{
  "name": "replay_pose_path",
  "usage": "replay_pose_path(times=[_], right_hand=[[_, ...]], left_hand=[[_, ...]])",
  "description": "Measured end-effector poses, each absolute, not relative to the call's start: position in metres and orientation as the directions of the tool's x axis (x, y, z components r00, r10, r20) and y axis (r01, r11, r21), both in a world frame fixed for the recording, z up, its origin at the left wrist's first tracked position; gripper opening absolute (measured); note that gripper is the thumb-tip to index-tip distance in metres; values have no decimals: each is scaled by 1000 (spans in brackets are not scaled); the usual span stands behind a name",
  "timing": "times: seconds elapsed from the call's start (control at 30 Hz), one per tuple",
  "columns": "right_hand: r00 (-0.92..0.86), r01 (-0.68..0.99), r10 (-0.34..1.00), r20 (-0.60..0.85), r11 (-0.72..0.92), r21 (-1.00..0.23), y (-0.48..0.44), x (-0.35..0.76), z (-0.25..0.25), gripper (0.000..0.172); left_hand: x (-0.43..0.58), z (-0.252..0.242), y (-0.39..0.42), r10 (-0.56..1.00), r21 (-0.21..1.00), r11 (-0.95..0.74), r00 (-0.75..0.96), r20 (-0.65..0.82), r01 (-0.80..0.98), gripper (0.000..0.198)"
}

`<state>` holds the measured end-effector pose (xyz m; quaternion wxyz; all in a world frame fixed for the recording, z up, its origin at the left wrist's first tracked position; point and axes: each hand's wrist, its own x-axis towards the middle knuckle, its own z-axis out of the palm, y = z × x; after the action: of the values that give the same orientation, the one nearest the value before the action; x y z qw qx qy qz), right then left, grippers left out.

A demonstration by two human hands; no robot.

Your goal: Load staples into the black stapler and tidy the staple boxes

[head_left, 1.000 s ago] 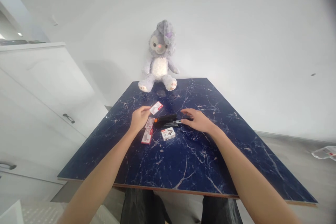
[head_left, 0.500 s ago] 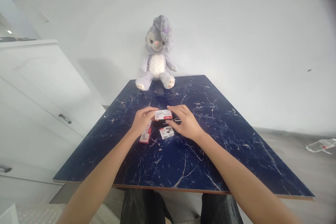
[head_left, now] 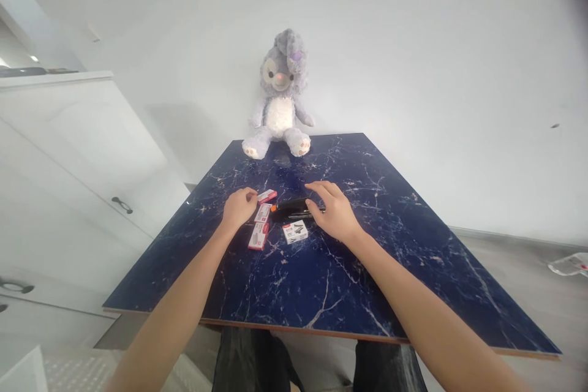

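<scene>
My left hand [head_left: 239, 205] is closed, thumb and fingers pinching the left end of a small red-and-white box [head_left: 267, 196]. Two similar boxes lie just below it in a column: a red-and-white box [head_left: 263, 213] and a lower red-and-white box [head_left: 258, 236]. To their right is a long black object [head_left: 293, 206] with an orange end; its kind is hard to make out. My right hand [head_left: 334, 209] is open, fingers spread over the right end of that object and partly hiding it. A white box with a black clip picture [head_left: 295, 231] lies nearer me.
A grey plush toy [head_left: 280, 98] sits against the wall at the far end of the dark blue marbled table [head_left: 331, 294]. A white cabinet [head_left: 82, 177] stands at the left. On the floor at the right lies a clear plastic item [head_left: 569, 264].
The small red-and-white box has moved left and down from between both hands to above the other boxes. My right hand has let go of it and moved slightly right.
</scene>
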<state>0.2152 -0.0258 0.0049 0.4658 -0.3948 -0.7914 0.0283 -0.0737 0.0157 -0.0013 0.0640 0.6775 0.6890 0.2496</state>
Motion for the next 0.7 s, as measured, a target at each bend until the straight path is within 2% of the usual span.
replay_pose_path(times=[0.13,0.23,0.33,0.43,0.57,0.7], right_hand=[[-236,598,661,712,677,-429,-26,216,5,36],[-221,595,676,703,664,-452,-25,217,5,40],[-217,600,682,699,658,-456,-25,216,5,39],[-225,605,680,698,659,-447,-25,216,5,37],[-233,605,680,695,661,-443,-27,216,6,35],[-266,579,645,716,701,-416,-31,214,8,39]], left_hand=[[-72,6,8,962,318,7,-93,255,948,45],[-68,14,-1,984,302,42,-92,153,952,57],[-64,20,-8,999,261,-22,15,29,965,50],[-61,25,-13,997,254,-73,65,39,964,35],[-59,35,-17,991,361,-90,49,124,928,26],[-50,44,-25,939,612,-272,65,338,742,27]])
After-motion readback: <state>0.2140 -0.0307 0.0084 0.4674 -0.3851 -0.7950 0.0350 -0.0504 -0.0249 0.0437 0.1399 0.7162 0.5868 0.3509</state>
